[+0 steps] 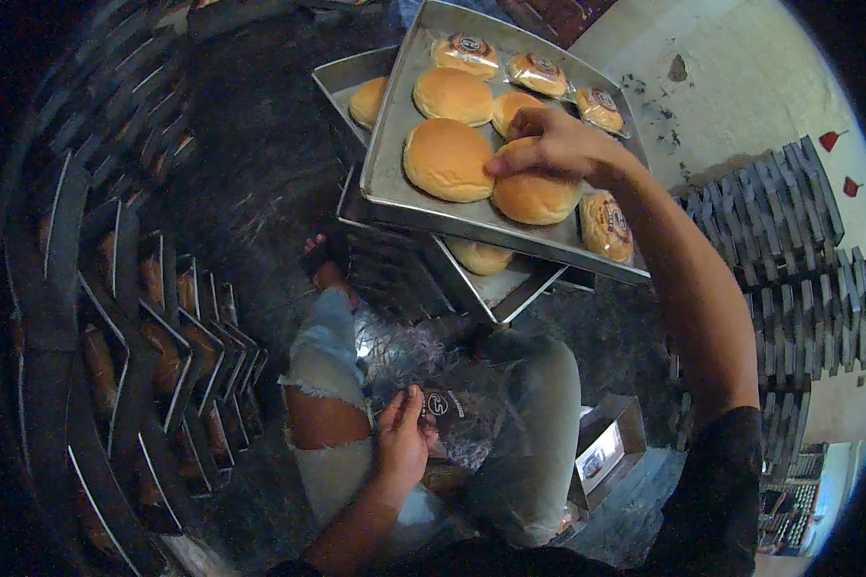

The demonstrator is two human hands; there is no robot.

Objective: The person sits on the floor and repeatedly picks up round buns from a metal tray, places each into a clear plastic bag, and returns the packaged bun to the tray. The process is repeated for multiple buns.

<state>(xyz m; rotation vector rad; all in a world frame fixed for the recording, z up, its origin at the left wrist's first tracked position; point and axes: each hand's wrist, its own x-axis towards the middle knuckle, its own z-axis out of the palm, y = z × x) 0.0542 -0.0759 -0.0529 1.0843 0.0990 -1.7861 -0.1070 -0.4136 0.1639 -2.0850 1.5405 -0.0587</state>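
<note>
My right hand (pixel 559 144) grips a round golden bun (pixel 538 195) from above, on a metal baking tray (pixel 386 169). Beside it lie more unwrapped buns, one large bun (pixel 449 160) just left of my fingers and another bun (pixel 453 96) behind that. Several smaller buns in clear printed wrappers, such as a wrapped bun (pixel 465 55), line the tray's far and right sides. Low between my knees, my left hand (pixel 404 440) pinches a clear plastic bag (pixel 444 411) with dark printing. The bag's full outline is hard to tell against the dark floor.
More trays with buns, including a lower tray (pixel 498 306), are stacked at angles beneath the top one. Stacked trays (pixel 177 346) holding bread stand on my left. On the right, many trays (pixel 772 209) rise by the wall. An open box (pixel 610 454) sits beside my knee.
</note>
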